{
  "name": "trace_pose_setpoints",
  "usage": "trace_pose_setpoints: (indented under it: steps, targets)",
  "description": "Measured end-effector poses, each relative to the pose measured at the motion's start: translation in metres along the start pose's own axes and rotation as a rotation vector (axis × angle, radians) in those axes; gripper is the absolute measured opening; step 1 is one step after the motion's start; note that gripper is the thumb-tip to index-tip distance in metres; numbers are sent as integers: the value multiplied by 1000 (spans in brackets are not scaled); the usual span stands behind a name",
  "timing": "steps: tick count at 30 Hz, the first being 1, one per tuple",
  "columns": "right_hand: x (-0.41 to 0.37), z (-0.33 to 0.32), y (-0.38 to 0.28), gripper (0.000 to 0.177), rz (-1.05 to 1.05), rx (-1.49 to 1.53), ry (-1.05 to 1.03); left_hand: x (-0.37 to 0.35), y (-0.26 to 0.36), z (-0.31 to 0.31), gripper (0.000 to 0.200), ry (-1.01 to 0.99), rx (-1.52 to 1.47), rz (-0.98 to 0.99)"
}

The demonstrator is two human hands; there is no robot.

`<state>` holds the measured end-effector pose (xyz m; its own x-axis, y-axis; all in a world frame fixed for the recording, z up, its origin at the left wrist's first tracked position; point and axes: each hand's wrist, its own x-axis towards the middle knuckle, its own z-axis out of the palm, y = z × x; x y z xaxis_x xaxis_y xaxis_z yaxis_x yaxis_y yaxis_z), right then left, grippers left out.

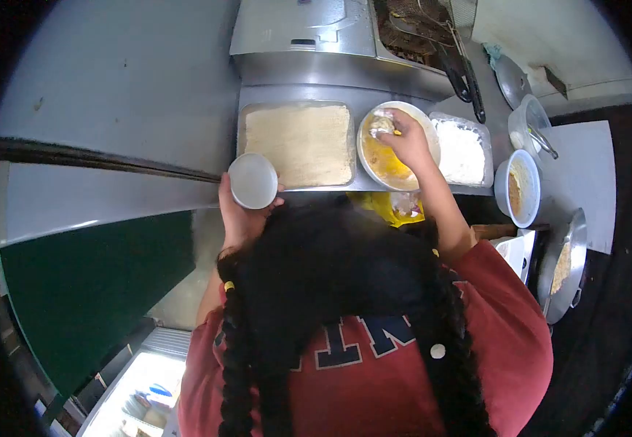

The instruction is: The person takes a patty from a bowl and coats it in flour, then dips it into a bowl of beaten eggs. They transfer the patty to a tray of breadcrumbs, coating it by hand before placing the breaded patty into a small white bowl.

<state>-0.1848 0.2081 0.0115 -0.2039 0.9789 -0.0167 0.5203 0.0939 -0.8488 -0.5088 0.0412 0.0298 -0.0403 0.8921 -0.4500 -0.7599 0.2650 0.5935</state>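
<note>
My left hand [236,224] is wrapped round a small white bowl [253,180], its inside facing up, at the near left corner of a metal tray [351,175] filled with a flat layer of pale crumbs [298,142]. Over a wide white bowl [363,162] of yellow beaten egg [396,169], my right hand [408,142] is closed on a flour-dusted lump [382,124]. What lies under the coating is hidden. Just right of that bowl, a clear tray of white flour [461,151] sits close to my right wrist.
Fryer baskets with black handles [474,87] hang over the fryer behind the counter. To the right stand a white bowl of crumbs [518,191], a clear tub [528,120] with a metal utensil, and a large metal pan [567,266]. A yellow bag [392,207] lies below the counter edge.
</note>
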Motion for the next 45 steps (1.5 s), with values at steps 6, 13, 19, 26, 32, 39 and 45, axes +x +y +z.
trace_pose_setpoints:
  steps: [6, 13, 19, 26, 32, 39, 45]
  targets:
    - [14, 76, -65, 54, -227, -276, -396, -14, 11, -12, 70, 6, -34, -49]
    - [19, 92, -78, 42, -369, -486, -352, -15, 13, -28, 70, -42, -51, -36]
    - [-16, 112, -79, 33, -292, -720, -563, -13, 17, -31, 70, -41, -75, -34]
    - [-23, 150, -35, 40, -467, -599, -234, -12, 21, -28, 69, -81, -45, -66]
    - [-6, 141, -31, 45, -349, -554, -418, 7, 17, -30, 67, -107, -54, -120]
    - [25, 111, -105, 46, -64, -9, -429, 55, 12, -10, 68, -106, -282, -174]
    - [30, 110, -159, 42, -146, -54, -470, 80, 0, 4, 65, -294, -418, -185]
